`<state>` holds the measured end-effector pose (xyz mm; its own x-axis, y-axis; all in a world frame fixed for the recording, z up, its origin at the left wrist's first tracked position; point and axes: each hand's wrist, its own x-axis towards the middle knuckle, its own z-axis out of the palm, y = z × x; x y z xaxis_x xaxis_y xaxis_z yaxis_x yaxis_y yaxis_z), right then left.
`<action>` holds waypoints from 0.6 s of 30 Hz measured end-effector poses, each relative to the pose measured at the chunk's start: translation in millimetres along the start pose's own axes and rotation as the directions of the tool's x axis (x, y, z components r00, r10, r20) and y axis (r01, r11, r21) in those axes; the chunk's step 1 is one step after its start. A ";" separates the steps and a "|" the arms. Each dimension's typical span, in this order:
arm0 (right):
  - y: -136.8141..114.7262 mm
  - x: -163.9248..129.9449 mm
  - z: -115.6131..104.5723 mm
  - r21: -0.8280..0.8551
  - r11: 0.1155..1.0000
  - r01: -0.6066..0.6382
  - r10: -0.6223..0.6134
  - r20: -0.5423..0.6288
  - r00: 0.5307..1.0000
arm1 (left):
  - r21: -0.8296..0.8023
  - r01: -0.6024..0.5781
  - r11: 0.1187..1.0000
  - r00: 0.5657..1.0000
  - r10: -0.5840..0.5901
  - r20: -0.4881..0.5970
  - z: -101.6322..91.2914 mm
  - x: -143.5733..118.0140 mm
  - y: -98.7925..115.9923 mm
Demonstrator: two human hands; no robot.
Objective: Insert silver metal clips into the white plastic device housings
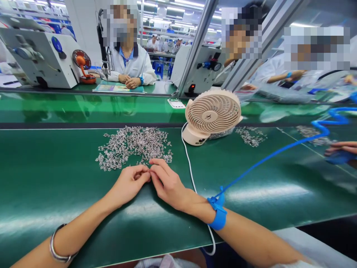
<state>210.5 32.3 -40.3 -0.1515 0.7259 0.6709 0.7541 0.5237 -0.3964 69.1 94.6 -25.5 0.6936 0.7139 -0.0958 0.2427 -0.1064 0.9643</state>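
Note:
A loose heap of small shiny metal parts point(136, 143) lies on the green tabletop point(69, 193). Just in front of it, my left hand point(132, 182) and my right hand point(169, 182) meet at the fingertips. Both have the thumb and fingers pinched together. Whatever they pinch is too small and too covered by the fingers to name. Round my right wrist sits a blue strap point(219, 216) with a blue coiled cord point(267, 158) leading off to the right. My left wrist carries a silver bangle point(57, 245).
A beige fan point(212, 113) stands right of the heap, its white cable point(191, 167) running to the front edge. More metal parts point(251, 136) lie beyond it. At the right edge is a co-worker's hand point(344, 149). Across the green belt point(125, 109) sit people and grey machines point(47, 56).

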 end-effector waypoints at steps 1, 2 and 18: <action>0.0 0.9 -0.5 0.008 1.000 -0.006 0.006 -0.001 1.000 | 0.010 0.007 1.000 1.000 -0.007 -0.003 -0.2 0.0 -0.6; 1.0 2.3 -1.6 0.011 1.000 -0.013 0.013 -0.010 1.000 | 0.026 0.013 1.000 1.000 -0.013 -0.009 -0.4 -0.1 -0.8; 114.8 14.1 -14.2 -0.263 0.797 -0.544 0.545 -0.075 0.835 | -0.336 0.214 0.917 0.950 -0.276 -0.148 -2.8 0.7 11.6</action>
<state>304.0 96.3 -67.4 0.3324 0.8584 0.3908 0.8515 -0.0949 -0.5157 70.5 95.8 -13.7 0.4913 0.8099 -0.3205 0.1434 0.2877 0.9469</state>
